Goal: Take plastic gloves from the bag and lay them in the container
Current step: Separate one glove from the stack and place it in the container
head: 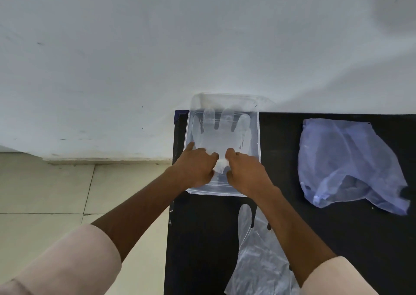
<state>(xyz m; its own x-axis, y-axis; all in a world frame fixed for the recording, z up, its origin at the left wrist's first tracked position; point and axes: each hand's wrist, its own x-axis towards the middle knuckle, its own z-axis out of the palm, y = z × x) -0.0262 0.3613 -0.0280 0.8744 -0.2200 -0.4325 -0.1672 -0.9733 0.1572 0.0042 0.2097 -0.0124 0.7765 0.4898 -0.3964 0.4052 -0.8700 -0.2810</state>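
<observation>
I note the left hand (196, 168) and right hand (245, 171), fingers curled, pressing the cuff of a clear glove (221, 135) lying flat in the container (258, 137). Second glove (252, 256) nearer me; bag (346, 162) far right on the black table (337, 238).

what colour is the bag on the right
Translucent pale blue-violet; the bag shows best in the head view.

— What colour is the container (257, 123) under my hands?

— Clear, no tint, and the glove (221, 135) in it is a milky see-through white.

— And the bag (342, 159)?

— Pale blue-violet, translucent, with a darker grey patch low down.

— My sleeves (74, 263)?

— Light pinkish beige, plain. The table (315, 238) is flat black, the wall (157, 47) white, the floor tiles (40, 189) cream.

— The second glove (254, 261)?

— Clear, greyish against the black.
</observation>
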